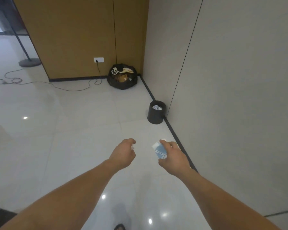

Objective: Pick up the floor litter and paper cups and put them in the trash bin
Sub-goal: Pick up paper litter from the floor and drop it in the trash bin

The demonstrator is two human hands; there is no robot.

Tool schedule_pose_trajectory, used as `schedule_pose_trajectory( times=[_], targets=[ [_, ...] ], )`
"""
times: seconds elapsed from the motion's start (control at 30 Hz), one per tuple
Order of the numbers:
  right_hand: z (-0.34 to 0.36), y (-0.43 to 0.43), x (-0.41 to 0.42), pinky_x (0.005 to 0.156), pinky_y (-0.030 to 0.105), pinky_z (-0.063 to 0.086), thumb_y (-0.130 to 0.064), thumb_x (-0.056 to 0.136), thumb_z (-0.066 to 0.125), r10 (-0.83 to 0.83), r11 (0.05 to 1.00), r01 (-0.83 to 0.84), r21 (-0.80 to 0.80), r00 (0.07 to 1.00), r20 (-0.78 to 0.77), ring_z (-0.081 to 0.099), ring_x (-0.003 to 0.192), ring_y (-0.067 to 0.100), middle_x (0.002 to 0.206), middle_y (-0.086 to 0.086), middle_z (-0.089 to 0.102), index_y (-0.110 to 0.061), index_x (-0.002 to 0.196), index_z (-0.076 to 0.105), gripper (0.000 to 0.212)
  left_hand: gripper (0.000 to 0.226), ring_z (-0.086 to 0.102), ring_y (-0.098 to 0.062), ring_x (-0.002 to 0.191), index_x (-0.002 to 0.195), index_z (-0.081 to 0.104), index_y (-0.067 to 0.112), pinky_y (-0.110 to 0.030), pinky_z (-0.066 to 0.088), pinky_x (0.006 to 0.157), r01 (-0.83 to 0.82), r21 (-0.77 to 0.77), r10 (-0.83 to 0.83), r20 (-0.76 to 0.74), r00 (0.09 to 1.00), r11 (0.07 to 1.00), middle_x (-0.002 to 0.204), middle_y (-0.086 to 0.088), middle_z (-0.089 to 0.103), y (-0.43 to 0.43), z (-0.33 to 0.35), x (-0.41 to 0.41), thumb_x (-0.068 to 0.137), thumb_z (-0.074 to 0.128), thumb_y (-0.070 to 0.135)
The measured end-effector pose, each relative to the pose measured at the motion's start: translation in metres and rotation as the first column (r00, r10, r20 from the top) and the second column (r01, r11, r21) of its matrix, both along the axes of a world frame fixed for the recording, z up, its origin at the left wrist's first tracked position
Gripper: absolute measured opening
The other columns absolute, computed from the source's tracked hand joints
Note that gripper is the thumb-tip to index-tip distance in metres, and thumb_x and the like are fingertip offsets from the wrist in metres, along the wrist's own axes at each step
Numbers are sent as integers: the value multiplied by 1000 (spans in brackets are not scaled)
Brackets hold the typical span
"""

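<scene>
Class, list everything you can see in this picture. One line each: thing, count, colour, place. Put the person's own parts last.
Trash bin: one, black, against the right wall, white paper scraps inside.
Garbage bag: one, black, full and open, in the far corner.
Wall socket: one, white, low on the brown panel.
Cable: one, dark, trailing from the socket across the floor.
Stand base: one, dark, far left.
Floor: white glossy tiles.
Paper cup: one, blue and white, in the right hand's grip.
Left hand: closed, something small and white inside.
Right hand: closed on the cup.
</scene>
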State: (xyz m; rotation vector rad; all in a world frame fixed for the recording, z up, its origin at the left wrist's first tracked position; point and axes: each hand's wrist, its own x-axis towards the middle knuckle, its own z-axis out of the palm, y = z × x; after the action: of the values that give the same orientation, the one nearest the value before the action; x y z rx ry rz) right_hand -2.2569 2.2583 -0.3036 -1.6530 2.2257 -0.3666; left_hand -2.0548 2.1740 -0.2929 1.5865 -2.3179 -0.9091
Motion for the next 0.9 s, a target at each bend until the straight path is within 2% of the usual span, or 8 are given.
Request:
schedule_pose_trajectory(
  times=[0.17, 0.33, 0.53, 0.7, 0.9],
  targets=[
    [6, -89, -27, 82, 28, 43, -32, 81, 62, -48, 999, 48, -13, 998, 34, 52, 112, 20, 140, -4, 34, -37, 146, 26, 74, 44, 52, -24, 117, 136, 46, 15, -31, 45, 93, 23, -16, -23, 1, 1000, 1000, 134, -8, 48, -102, 12, -37, 92, 43, 9],
    [-5, -173, -84, 82, 29, 46, -32, 81, 62, -81, 997, 82, -1, 996, 41, 54, 110, 21, 139, -4, 35, -35, 146, 28, 74, 44, 51, -24, 118, 136, 45, 15, -30, 45, 93, 60, 3, -60, -5, 998, 998, 137, -7, 47, -191, 8, -100, 92, 44, 9],
    [-12, -296, -168, 88, 31, 47, -33, 82, 63, -62, 998, 61, 9, 996, 67, 52, 115, 22, 140, -2, 36, -34, 148, 27, 76, 44, 52, -26, 116, 136, 46, 15, -31, 44, 96, 53, 7, -53, 17, 998, 999, 135, -8, 48, -296, 7, -185, 92, 48, 10],
    [-5, -388, -229, 85, 31, 46, -34, 80, 63, -19, 1000, 20, -8, 996, 81, 54, 111, 22, 137, -3, 36, -36, 146, 27, 75, 42, 53, -26, 114, 135, 47, 16, -31, 44, 96, -1, -4, 1, 6, 1000, 1000, 133, -9, 49, -379, 17, -243, 93, 49, 11],
    [-15, -487, -280, 89, 33, 48, -33, 81, 64, -30, 998, 25, 53, 995, 100, 55, 111, 23, 139, -3, 34, -36, 147, 26, 76, 44, 52, -24, 118, 136, 46, 17, -29, 42, 98, -14, 63, 13, 26, 1000, 998, 136, -7, 48, -477, 3, -292, 93, 48, 10]
  ],
)
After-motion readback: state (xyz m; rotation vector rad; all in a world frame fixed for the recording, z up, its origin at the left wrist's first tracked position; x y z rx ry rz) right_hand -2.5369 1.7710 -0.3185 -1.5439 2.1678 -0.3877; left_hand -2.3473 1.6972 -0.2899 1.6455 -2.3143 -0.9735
